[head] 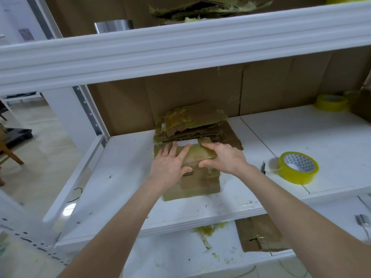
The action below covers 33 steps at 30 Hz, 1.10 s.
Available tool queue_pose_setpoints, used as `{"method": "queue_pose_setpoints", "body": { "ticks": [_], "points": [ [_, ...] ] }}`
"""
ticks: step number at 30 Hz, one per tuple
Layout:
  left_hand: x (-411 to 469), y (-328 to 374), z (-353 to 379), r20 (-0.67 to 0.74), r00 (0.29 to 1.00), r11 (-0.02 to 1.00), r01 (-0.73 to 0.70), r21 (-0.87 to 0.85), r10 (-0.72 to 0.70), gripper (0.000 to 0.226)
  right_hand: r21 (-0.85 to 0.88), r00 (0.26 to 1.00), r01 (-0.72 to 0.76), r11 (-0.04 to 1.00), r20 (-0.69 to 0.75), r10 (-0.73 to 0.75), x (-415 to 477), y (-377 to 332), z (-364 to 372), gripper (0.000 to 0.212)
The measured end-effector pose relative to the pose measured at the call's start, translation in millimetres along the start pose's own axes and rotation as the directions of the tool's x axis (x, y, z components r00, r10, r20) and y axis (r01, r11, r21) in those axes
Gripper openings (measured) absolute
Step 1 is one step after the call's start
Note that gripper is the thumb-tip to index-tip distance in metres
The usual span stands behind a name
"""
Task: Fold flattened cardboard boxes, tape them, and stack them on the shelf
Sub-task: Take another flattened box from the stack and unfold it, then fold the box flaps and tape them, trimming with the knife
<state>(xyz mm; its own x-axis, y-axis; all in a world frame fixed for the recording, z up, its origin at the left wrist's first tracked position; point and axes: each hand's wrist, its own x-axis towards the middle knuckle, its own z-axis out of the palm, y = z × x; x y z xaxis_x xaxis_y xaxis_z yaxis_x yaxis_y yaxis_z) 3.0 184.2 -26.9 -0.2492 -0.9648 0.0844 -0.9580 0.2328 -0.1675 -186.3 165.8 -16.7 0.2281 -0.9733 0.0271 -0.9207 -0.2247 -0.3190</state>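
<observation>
Both hands press flat, fingers straight, on the taped top of the cardboard box [197,178] standing on the white shelf [128,177] — the left hand [168,167] and right hand [222,159] cover most of that top. The print on the box front is half hidden by the left thumb. Touching the box's far edge lies a pile of flattened cardboard [194,121] — its lower sheets are barely visible.

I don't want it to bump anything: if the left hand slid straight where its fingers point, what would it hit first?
Probably the pile of flattened cardboard behind the box. The left hand lies flat on the box, fingers aimed at it; the gap is unclear.
</observation>
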Motion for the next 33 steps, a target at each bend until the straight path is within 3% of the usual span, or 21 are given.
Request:
{"method": "queue_pose_setpoints", "body": {
  "ticks": [6, 9, 12, 15, 21, 26, 29, 33],
  "points": [
    [-2.4, -0.2, 8.2, -0.054, 0.999, 1.000, -0.004, 0.011, 0.004, 0.068, 0.236, 1.000, 0.009, 0.972, -0.010, -0.007, -10.2, 6.8, 0.4, 0.060],
    [-1.9, -2.1, 9.0, -0.051, 0.999, 1.000, -0.012, -0.010, 0.011, 0.068, 0.344, 0.985, -0.088, 0.935, -0.109, 0.133, -23.4, 27.3, -6.2, 0.042],
    [-1.7, -1.3, 9.2, -0.055, 0.998, 1.000, -0.013, -0.023, 0.012, 0.068, 0.123, 0.940, -0.266, 0.956, -0.186, 0.286, -35.2, 66.3, -6.0, 0.035],
    [-1.6, -1.6, 9.3, -0.061, 0.998, 0.999, -0.019, -0.035, 0.016, 0.069, -0.093, 0.896, -0.435, 0.896, -0.145, 0.420, -48.1, 105.5, -1.3, 0.043],
    [-1.5, -3.5, 8.7, -0.058, 0.998, 0.997, -0.024, -0.074, 0.020, 0.070, -0.250, 0.820, -0.572, 0.781, -0.135, 0.557, -59.1, 146.1, 12.9, 0.052],
    [-2.1, -4.5, 8.5, -0.067, 0.998, 0.994, -0.027, -0.102, 0.020, 0.072, -0.164, 0.840, -0.528, 0.833, -0.247, 0.484, -50.4, 148.9, 10.9, 0.037],
    [-3.7, -4.1, 7.2, -0.066, 0.998, 0.992, -0.011, -0.125, 0.002, 0.076, -0.013, 0.843, -0.441, 0.898, -0.348, 0.409, -40.8, 127.7, -2.1, 0.031],
    [-7.5, -3.1, 3.1, -0.073, 0.997, 0.991, -0.037, -0.126, 0.028, 0.074, 0.249, 0.846, -0.111, 0.962, -0.484, 0.223, -28.3, 71.5, -39.0, 0.037]
  ]
}}
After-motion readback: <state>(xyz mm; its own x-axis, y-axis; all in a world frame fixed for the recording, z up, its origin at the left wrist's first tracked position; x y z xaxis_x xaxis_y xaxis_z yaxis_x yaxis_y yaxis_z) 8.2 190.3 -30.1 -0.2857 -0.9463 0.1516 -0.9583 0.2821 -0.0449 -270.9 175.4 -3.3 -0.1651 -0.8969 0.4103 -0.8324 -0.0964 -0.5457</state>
